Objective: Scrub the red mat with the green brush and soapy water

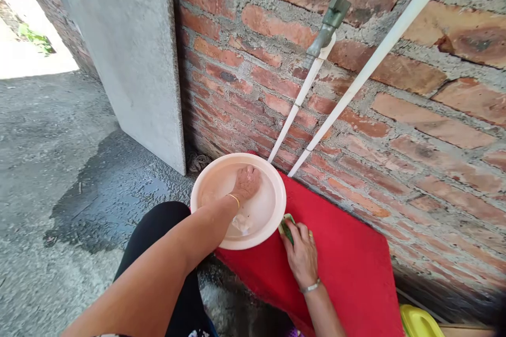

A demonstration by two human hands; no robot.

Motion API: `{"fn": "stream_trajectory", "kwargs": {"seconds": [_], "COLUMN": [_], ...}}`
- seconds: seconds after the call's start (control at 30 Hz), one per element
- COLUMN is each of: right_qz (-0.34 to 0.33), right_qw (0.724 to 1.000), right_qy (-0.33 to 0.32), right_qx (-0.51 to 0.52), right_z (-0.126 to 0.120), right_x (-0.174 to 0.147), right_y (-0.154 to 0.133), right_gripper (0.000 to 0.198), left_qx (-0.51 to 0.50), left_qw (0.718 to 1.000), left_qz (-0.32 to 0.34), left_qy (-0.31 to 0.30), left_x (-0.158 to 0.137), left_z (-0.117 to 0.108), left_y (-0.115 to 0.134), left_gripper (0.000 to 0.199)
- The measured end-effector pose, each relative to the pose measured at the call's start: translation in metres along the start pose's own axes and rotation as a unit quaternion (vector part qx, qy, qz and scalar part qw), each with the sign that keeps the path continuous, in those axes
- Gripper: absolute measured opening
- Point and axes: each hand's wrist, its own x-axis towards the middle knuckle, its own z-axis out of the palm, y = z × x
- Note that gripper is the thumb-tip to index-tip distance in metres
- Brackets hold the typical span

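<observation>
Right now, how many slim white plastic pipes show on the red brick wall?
2. The short white pipe rises behind the round pale-pink plastic basin to a grey-green tap; the long white pipe slants to its right and leaves the frame's top. Others may be hidden.

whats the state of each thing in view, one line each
basin: upright, holding water
left hand: inside the basin, grip unclear
right hand: closed on the green item
green item: held
tap: no stream visible
concrete floor: partly wet
grey slab: standing on edge
</observation>
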Motion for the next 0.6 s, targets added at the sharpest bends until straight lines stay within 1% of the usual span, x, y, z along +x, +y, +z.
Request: {"fn": "stream_trajectory", "kwargs": {"seconds": [0.07, 0.17, 0.23, 0.3, 0.37, 0.43, 0.53, 0.6], "right_qz": [0.001, 0.04, 0.087, 0.135, 0.176, 0.224, 0.317, 0.353], "right_qw": [1.0, 0.997, 0.992, 0.984, 0.975, 0.962, 0.932, 0.918], "right_qy": [-0.011, -0.027, -0.035, -0.037, -0.032, -0.024, -0.005, 0.009], "right_qx": [-0.022, -0.06, -0.087, -0.113, -0.133, -0.151, -0.175, -0.18], "right_z": [0.007, 0.012, 0.011, 0.003, -0.009, -0.024, -0.044, -0.052], "right_x": [0.036, 0.079, 0.098, 0.107, 0.105, 0.09, 0.047, 0.009], "right_y": [-0.005, 0.0, 0.017, 0.044, 0.078, 0.117, 0.17, 0.193], "right_gripper": [0.04, 0.041, 0.04, 0.04, 0.043, 0.046, 0.052, 0.056], "left_qx": [0.008, 0.018, 0.019, 0.016, 0.012, 0.009, 0.008, 0.006], "left_qw": [1.0, 1.0, 1.0, 1.0, 0.999, 1.0, 1.0, 1.0], "left_qz": [0.002, 0.003, 0.003, 0.004, 0.005, 0.007, 0.011, 0.011], "left_qy": [-0.005, -0.014, -0.02, -0.026, -0.029, -0.026, -0.014, -0.01], "left_x": [0.0, 0.0, 0.0, 0.001, 0.001, 0.001, 0.001, 0.001], "left_z": [-0.001, -0.002, -0.003, -0.004, -0.004, -0.002, 0.001, 0.003], "left_y": [0.0, 0.0, 0.0, 0.0, 0.0, -0.001, -0.001, -0.002], "left_gripper": [0.028, 0.029, 0.029, 0.029, 0.029, 0.029, 0.03, 0.03]}}
